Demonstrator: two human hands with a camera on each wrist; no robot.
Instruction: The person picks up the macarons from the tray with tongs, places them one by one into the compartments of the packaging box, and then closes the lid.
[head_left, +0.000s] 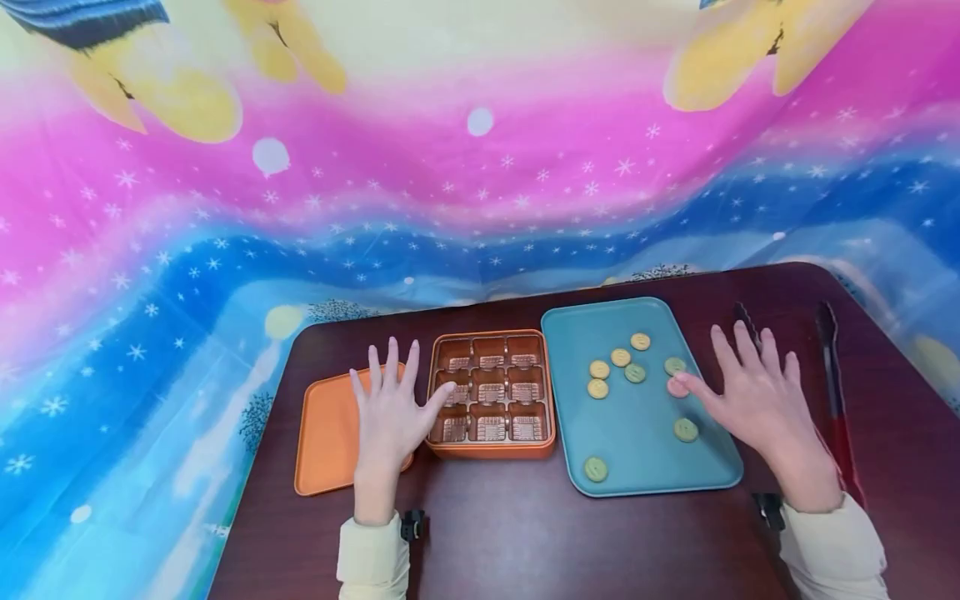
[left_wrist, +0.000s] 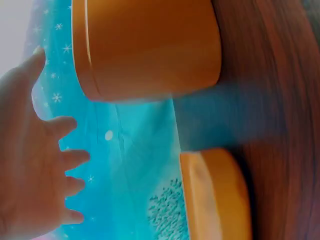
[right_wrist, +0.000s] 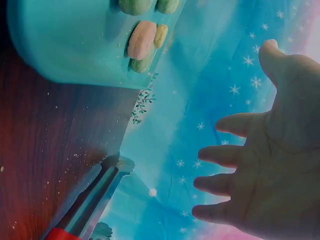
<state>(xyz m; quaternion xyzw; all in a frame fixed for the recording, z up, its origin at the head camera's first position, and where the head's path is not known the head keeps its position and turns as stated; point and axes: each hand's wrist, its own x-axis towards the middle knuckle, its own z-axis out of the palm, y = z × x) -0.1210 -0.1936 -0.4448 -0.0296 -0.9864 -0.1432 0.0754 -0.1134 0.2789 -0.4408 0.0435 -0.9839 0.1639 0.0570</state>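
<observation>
My left hand (head_left: 392,421), fingers spread, hovers between an orange lid (head_left: 327,442) and an orange box (head_left: 491,451). In the box sits a brown insert with several square compartments. Over the right edge of a teal tray (head_left: 637,467) my right hand (head_left: 765,408) hovers, fingers spread and holding nothing. Small round biscuits lie on the tray: several yellow ones such as this yellow biscuit (head_left: 597,388), several green ones such as this green biscuit (head_left: 596,468), and one pink biscuit (head_left: 677,386), partly covered by my right thumb in the head view.
Tongs (head_left: 834,383) with black tips and red handles lie right of the tray, partly hidden behind my right hand. The dark wooden table (head_left: 495,533) stands before a colourful cloth backdrop (head_left: 480,183). Crumbs (right_wrist: 75,155) dot the table near the tongs.
</observation>
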